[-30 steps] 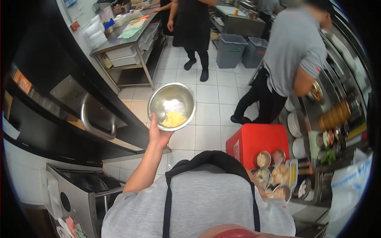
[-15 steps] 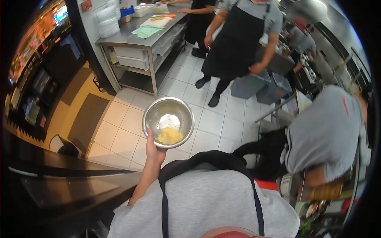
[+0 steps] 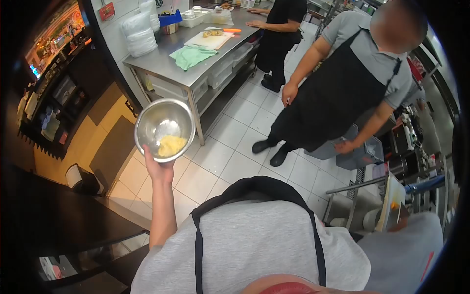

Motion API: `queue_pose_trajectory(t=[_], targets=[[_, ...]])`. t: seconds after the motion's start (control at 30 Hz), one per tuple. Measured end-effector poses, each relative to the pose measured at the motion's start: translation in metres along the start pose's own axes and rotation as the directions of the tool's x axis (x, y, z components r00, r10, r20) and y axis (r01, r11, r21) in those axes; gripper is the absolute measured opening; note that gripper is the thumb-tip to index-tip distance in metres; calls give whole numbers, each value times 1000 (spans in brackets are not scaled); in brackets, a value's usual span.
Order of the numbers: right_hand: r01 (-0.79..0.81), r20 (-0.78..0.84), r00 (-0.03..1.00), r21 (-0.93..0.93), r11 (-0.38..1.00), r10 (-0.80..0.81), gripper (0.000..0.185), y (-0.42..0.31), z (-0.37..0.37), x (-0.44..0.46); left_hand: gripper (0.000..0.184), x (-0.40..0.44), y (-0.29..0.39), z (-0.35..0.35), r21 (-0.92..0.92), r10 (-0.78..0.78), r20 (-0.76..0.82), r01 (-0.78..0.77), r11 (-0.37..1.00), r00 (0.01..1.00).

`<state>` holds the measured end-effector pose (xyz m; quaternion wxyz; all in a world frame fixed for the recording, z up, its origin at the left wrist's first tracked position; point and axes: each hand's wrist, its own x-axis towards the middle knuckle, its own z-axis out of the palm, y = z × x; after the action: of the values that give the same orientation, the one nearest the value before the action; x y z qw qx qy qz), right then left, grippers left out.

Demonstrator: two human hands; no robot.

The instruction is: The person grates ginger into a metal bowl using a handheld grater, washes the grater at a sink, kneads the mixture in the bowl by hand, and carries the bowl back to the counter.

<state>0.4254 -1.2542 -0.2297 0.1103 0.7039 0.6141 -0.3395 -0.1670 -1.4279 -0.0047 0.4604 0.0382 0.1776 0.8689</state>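
A round steel bowl [image 3: 155, 120] is held out at the left of centre, over the tiled floor beside the steel table. In its bottom lies a soft yellow lump of food [image 3: 171, 145]. My left hand [image 3: 160, 169] grips the bowl at its near side, the thumb over the rim and the other fingers hidden underneath. My right hand is out of view.
A steel table [image 3: 184, 77] bears a green cloth [image 3: 193, 57], a cutting board [image 3: 211, 40] with an orange-handled knife, and tubs. A person in a black apron [image 3: 338, 93] stands right of centre, another person behind at the table. Grey bins stand right; a doorway lies left.
The view has swung to the right and the door has passed out of the way. My left hand and the bowl now show further left. The aproned person appears nearer, and the table larger.
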Motion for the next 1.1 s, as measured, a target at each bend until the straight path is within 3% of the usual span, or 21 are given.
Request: queue_pose_trajectory(t=[0.03, 0.07, 0.1, 0.17, 0.23, 0.3, 0.37, 0.43, 0.5, 0.53, 0.67, 0.77, 0.83, 0.97, 1.03, 1.07, 1.1], targets=[[64, -131, 990, 161, 985, -43, 35, -27, -22, -2, 58, 13, -8, 16, 10, 14, -7, -14, 1000, 1000], [163, -177, 974, 123, 979, -140, 37, -50, -46, 20, 57, 29, -17, 32, -12, 19, 51, -18, 1000, 999], [312, -197, 932, 17, 950, -303, 37, -130, -97, -61, 56, 42, -27, 45, -34, 19, 104, -16, 999, 994], [323, -195, 922, -92, 942, -335, 37, -147, -126, 13, 56, 65, -49, 65, -24, 12, 56, -10, 1000, 998], [383, -42, 918, -163, 909, -394, 36, -188, -153, 63, 56, 88, -68, 76, -24, -80, -32, 80, 997, 996], [477, 36, 869, 205, 855, -493, 32, -243, -159, 86, 56, 117, -80, 73, -8, -72, 6, 72, 997, 997], [499, 118, 838, 226, 836, -532, 30, -329, -184, 49, 56, 150, -86, 78, 0, -41, 13, 41, 999, 999], [570, 170, 792, 142, 810, -587, 32, -363, -191, 105, 57, 194, -83, 84, 39, -33, -32, 34, 999, 999], [581, 125, 801, 79, 810, -586, 35, -388, -201, 134, 58, 242, -76, 91, 69, 66, -86, -60, 996, 994], [556, 120, 828, -44, 830, -548, 35, -403, -217, 135, 59, 266, -74, 100, 62, 88, -81, -83, 995, 993], [523, 119, 850, -91, 847, -512, 38, -408, -265, 190, 58, 355, -72, 135, 44, 110, -70, -107, 993, 991], [399, -25, 916, 167, 902, -401, 35, -404, -300, 210, 58, 422, -88, 154, -66, 39, -64, -43, 997, 997], [355, -188, 926, 137, 925, -328, 38, -395, -311, 227, 58, 449, -101, 176, 5, 29, -52, -28, 1000, 998], [264, -76, 962, -3, 965, -263, 36, -350, -322, 276, 57, 504, -135, 207, -6, -57, -23, 56, 998, 998], [103, 179, 980, -91, 990, -86, 34, -283, -291, 376, 58, 525, -154, 218, -48, -50, -23, 49, 998, 999], [108, 188, 978, -98, 989, -89, 34, -272, -298, 394, 58, 538, -163, 221, -48, -42, -32, 41, 998, 999], [-9, 256, 967, -28, 1000, 16, 35, -267, -308, 411, 58, 553, -171, 222, -54, -6, -59, 3, 999, 998]])
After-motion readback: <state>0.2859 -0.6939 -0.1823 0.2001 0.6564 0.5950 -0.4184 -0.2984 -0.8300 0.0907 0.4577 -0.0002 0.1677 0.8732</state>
